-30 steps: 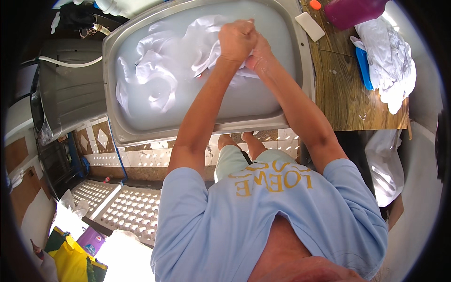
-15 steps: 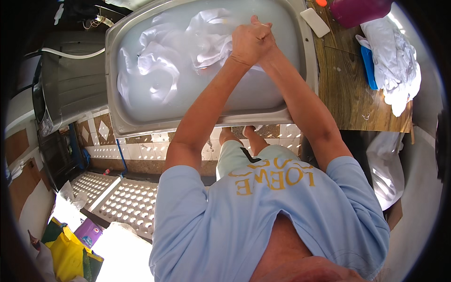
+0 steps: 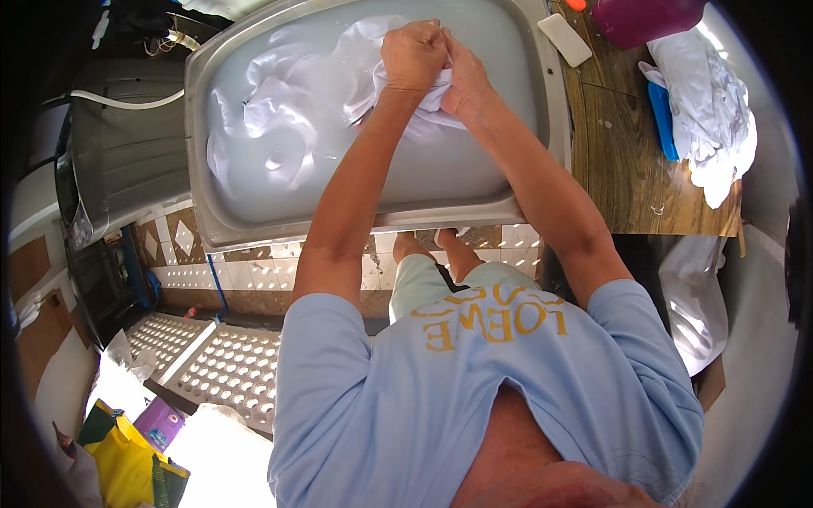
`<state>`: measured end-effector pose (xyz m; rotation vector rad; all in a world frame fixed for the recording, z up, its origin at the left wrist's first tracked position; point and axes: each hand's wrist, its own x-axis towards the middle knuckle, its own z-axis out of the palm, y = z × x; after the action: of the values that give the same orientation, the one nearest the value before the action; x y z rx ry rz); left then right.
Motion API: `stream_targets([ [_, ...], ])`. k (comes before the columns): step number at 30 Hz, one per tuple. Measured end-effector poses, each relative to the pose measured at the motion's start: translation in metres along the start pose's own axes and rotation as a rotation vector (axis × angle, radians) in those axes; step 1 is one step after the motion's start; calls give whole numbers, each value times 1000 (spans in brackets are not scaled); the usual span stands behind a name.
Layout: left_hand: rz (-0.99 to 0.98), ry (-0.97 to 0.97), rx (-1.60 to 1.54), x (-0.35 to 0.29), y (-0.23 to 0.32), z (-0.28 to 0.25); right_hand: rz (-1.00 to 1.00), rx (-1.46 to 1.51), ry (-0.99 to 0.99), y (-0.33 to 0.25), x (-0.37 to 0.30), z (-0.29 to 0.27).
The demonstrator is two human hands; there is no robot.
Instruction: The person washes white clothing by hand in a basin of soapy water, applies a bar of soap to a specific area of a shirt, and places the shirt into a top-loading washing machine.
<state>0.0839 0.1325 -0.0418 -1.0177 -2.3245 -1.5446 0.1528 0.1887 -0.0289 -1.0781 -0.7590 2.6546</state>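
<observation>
Cloudy water fills a large grey tub point(image 3: 279, 227), and white wet cloth floats in it. My left hand point(image 3: 414, 56) is closed in a fist on a white cloth point(image 3: 436, 93) above the water. Close against it, my right hand point(image 3: 466, 81) is also closed on the same cloth, which bunches between the two hands. Part of the cloth trails into the water below them. Another white cloth point(image 3: 284, 110) lies half sunk in the left part of the tub, apart from my hands.
Right of the tub is a wooden table point(image 3: 627, 186) with a white soap bar point(image 3: 565, 40), a purple container point(image 3: 648, 19) and a pile of white clothes point(image 3: 711, 118) over something blue point(image 3: 662, 121). A dark grey plastic appliance point(image 3: 127, 144) stands left, with a white hose point(image 3: 127, 101).
Both hands have moved slightly left. They were pressed together before; now they are a little apart, and white cloth shows between them.
</observation>
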Motion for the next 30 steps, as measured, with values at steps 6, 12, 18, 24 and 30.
stream_targets([
  [6,93,-82,11,-5,9,13,76,159,-613,-6,34,-51],
  [12,270,-239,63,-20,44,21,26,230,-356,-10,34,-48],
  [18,-21,-13,-18,9,-9,3,17,33,54,-4,7,-3],
  [24,129,-120,-124,-9,12,23,27,128,-384,-17,24,-42],
  [30,-222,-13,-171,5,-21,-18,46,146,-93,-15,2,-6],
])
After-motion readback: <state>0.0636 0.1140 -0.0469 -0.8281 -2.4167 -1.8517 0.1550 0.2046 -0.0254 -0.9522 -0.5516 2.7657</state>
